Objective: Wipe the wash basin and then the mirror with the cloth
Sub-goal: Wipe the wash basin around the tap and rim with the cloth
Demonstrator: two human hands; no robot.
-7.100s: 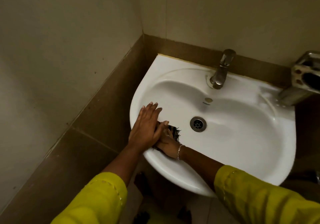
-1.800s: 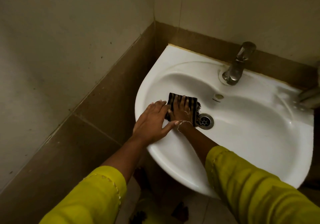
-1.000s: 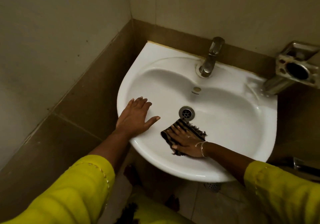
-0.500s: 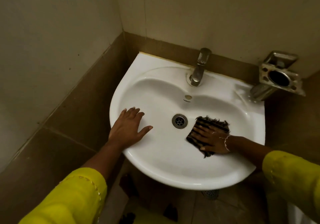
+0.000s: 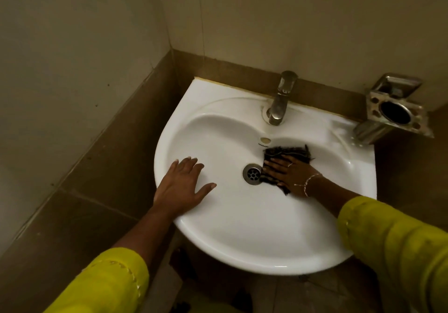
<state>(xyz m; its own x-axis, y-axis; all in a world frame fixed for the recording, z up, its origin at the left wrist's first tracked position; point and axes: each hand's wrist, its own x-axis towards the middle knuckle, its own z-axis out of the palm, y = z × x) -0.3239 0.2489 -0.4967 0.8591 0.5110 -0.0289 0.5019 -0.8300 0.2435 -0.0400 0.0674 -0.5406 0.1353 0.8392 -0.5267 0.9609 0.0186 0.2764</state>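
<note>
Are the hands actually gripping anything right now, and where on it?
Neither grips. The right hand presses flat on the striped cloth, covering its near part. The left hand rests open on the wash basin rim.

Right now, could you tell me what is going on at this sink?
A person in yellow sleeves is wiping the white wash basin. The right hand presses a dark striped cloth flat against the bowl, just right of the drain and below the tap. The left hand rests open on the basin's left rim, apparently bracing. A metal holder is fixed to the wall on the right. No mirror is in view, so that part is not yet under way.
</note>
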